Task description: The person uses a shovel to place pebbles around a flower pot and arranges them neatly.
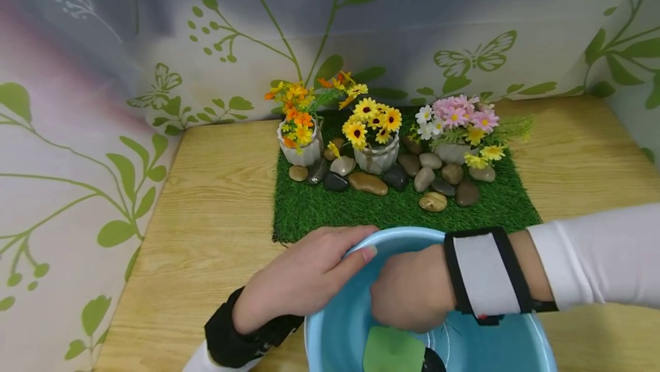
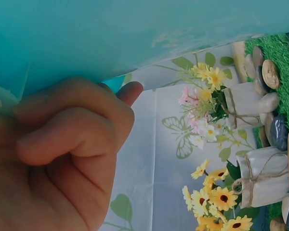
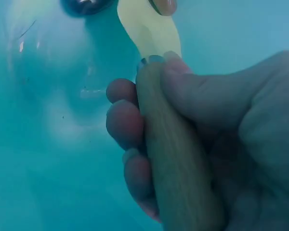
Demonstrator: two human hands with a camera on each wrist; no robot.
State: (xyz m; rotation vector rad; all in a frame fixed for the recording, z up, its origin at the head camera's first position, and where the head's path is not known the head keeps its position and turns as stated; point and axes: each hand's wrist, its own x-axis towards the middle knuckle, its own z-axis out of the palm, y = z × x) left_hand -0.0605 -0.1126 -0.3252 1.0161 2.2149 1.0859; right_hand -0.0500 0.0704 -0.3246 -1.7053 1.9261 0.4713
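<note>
A light blue plastic basin [image 1: 495,343] stands at the front of the table. On its left rim my left hand [image 1: 309,269] holds on, thumb over the inside and fingers outside; the left wrist view shows that hand [image 2: 77,139] with curled fingers against the wall. Inside the basin my right hand [image 1: 412,289] grips a small garden shovel [image 1: 394,349] with a green blade. Its wooden handle [image 3: 173,159] runs through the fist in the right wrist view, where the blade looks pale. Beside the blade lies a dark shiny stone [image 1: 433,360]. The blade's lower end is cut off.
Behind the basin lies an artificial grass mat [image 1: 304,217]. On it stand an orange-flowered pot [image 1: 301,148], a yellow-flowered pot [image 1: 378,157] and a pink-flowered pot [image 1: 451,152], with several smooth stones [image 1: 367,183] in front. A patterned cloth [image 1: 361,34] hangs behind the wooden table [image 1: 216,188].
</note>
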